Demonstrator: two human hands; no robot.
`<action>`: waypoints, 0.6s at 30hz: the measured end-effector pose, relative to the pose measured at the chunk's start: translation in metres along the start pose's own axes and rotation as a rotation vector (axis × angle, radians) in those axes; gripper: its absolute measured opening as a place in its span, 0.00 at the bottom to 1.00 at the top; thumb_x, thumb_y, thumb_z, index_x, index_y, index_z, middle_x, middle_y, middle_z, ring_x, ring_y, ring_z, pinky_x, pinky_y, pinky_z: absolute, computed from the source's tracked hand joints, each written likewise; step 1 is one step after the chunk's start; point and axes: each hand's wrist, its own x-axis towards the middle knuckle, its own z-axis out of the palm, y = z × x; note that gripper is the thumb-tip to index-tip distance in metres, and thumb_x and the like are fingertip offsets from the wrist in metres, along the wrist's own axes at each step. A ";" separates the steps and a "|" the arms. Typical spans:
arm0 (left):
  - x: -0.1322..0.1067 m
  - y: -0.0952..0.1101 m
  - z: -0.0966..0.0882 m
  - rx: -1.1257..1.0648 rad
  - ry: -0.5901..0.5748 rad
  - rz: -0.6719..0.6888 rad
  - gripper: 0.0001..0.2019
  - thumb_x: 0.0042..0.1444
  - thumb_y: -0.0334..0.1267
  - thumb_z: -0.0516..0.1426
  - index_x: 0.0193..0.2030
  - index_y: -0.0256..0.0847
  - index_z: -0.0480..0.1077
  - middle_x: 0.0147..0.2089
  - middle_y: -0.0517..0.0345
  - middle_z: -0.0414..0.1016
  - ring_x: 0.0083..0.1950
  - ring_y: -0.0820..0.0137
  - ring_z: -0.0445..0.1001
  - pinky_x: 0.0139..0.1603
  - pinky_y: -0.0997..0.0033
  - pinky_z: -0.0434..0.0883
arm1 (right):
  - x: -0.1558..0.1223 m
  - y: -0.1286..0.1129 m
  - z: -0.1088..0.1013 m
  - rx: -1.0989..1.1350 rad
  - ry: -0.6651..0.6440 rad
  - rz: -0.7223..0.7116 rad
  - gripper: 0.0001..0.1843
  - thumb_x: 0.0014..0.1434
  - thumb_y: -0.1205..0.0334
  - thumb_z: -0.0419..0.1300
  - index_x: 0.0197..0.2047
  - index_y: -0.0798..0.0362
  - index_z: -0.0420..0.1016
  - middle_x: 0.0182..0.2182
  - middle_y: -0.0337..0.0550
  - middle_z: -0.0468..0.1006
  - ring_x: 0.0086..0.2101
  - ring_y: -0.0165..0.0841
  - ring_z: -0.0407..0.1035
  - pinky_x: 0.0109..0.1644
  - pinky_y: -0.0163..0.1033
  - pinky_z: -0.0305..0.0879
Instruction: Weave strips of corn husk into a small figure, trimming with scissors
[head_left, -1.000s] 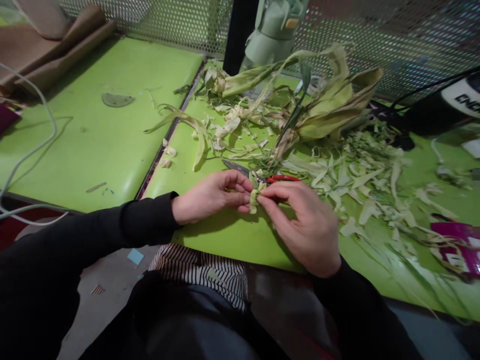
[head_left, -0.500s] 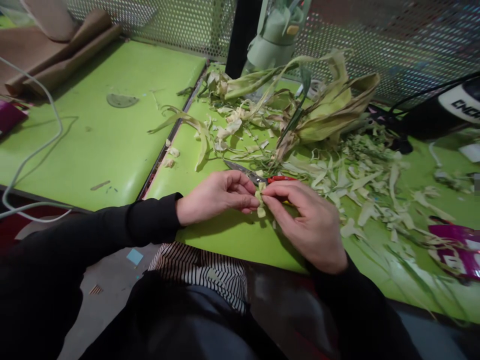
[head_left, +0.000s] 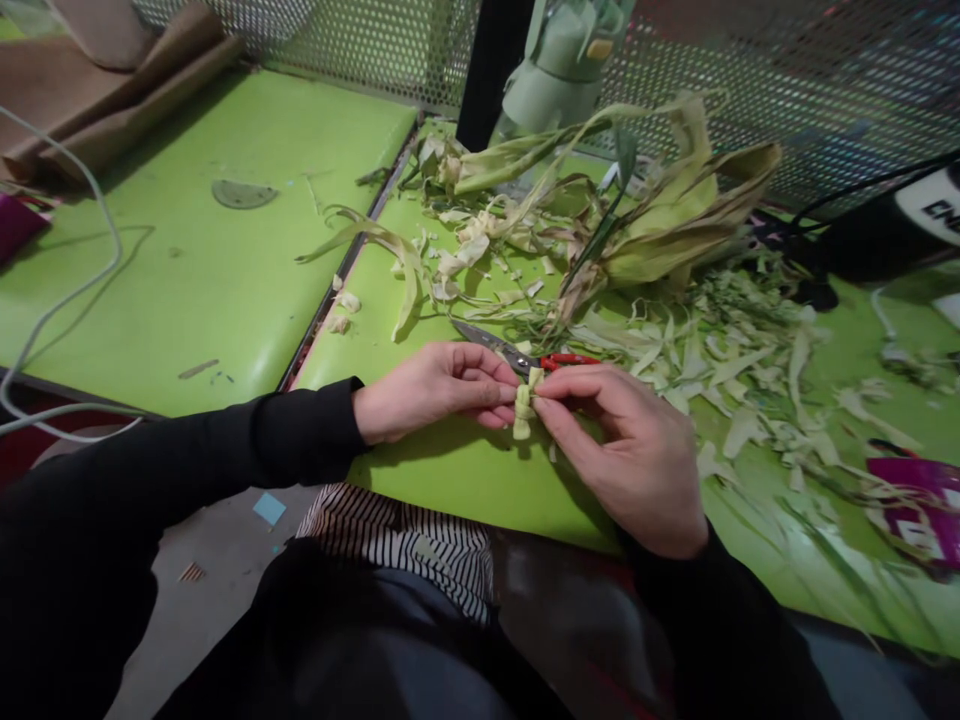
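Between my two hands is a small pale-green piece of folded corn husk [head_left: 522, 412], held above the front part of the green table. My left hand [head_left: 442, 390] pinches its left side between thumb and forefinger. From the right, my right hand [head_left: 626, 440] grips it with thumb and fingertips. Just behind the hands lie scissors [head_left: 517, 355] with red handles and dark blades pointing left; my right fingers partly cover the handles. Larger dried corn husks [head_left: 667, 230] are heaped farther back.
Cut husk strips [head_left: 750, 370] are strewn over the right side. A pale green bottle [head_left: 559, 80] stands by the perforated screen, a black container [head_left: 877, 225] at right, with a purple packet [head_left: 919, 505] nearer. Brown paper [head_left: 150, 90] and a white cable [head_left: 75, 270] lie left.
The husk piece has turned slightly and now looks more upright between my fingertips. My right hand sits a little farther right in view, and the whole view has shifted slightly.
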 end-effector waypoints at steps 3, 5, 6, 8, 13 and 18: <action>0.000 0.000 -0.001 0.060 -0.018 0.008 0.04 0.56 0.27 0.62 0.35 0.31 0.70 0.28 0.59 0.77 0.29 0.79 0.76 0.38 0.77 0.74 | 0.000 -0.002 0.000 -0.053 -0.021 -0.005 0.05 0.59 0.69 0.63 0.35 0.49 0.74 0.32 0.40 0.80 0.32 0.34 0.76 0.36 0.41 0.75; 0.001 -0.001 0.000 0.104 -0.022 0.026 0.04 0.57 0.27 0.61 0.35 0.31 0.69 0.28 0.59 0.77 0.28 0.79 0.76 0.37 0.77 0.74 | 0.000 -0.002 0.000 -0.072 -0.029 -0.015 0.05 0.59 0.69 0.62 0.35 0.49 0.73 0.31 0.41 0.80 0.33 0.35 0.76 0.37 0.42 0.75; 0.001 -0.002 0.000 0.124 -0.021 0.038 0.04 0.57 0.27 0.61 0.35 0.32 0.69 0.28 0.59 0.77 0.28 0.79 0.76 0.36 0.77 0.73 | -0.001 -0.001 0.000 -0.072 -0.033 -0.026 0.05 0.60 0.69 0.62 0.34 0.49 0.73 0.31 0.41 0.80 0.34 0.36 0.77 0.39 0.42 0.75; 0.002 -0.003 0.000 0.156 -0.019 0.062 0.04 0.57 0.27 0.61 0.34 0.32 0.68 0.27 0.60 0.76 0.27 0.79 0.75 0.35 0.78 0.73 | -0.001 0.000 0.000 -0.060 -0.040 -0.053 0.05 0.60 0.69 0.61 0.34 0.49 0.73 0.33 0.42 0.81 0.36 0.36 0.77 0.42 0.43 0.76; 0.001 -0.001 0.001 0.185 -0.014 0.126 0.04 0.57 0.27 0.60 0.34 0.33 0.67 0.26 0.62 0.74 0.27 0.80 0.74 0.35 0.79 0.72 | -0.001 0.001 0.000 0.072 -0.044 -0.013 0.05 0.60 0.68 0.61 0.39 0.50 0.74 0.37 0.42 0.80 0.37 0.33 0.76 0.43 0.40 0.75; -0.001 0.002 0.004 0.225 0.007 0.212 0.04 0.56 0.28 0.59 0.35 0.35 0.65 0.28 0.62 0.73 0.29 0.80 0.73 0.35 0.78 0.70 | -0.004 0.001 0.004 0.201 -0.061 0.145 0.30 0.55 0.57 0.67 0.59 0.50 0.66 0.52 0.50 0.75 0.45 0.38 0.74 0.46 0.45 0.75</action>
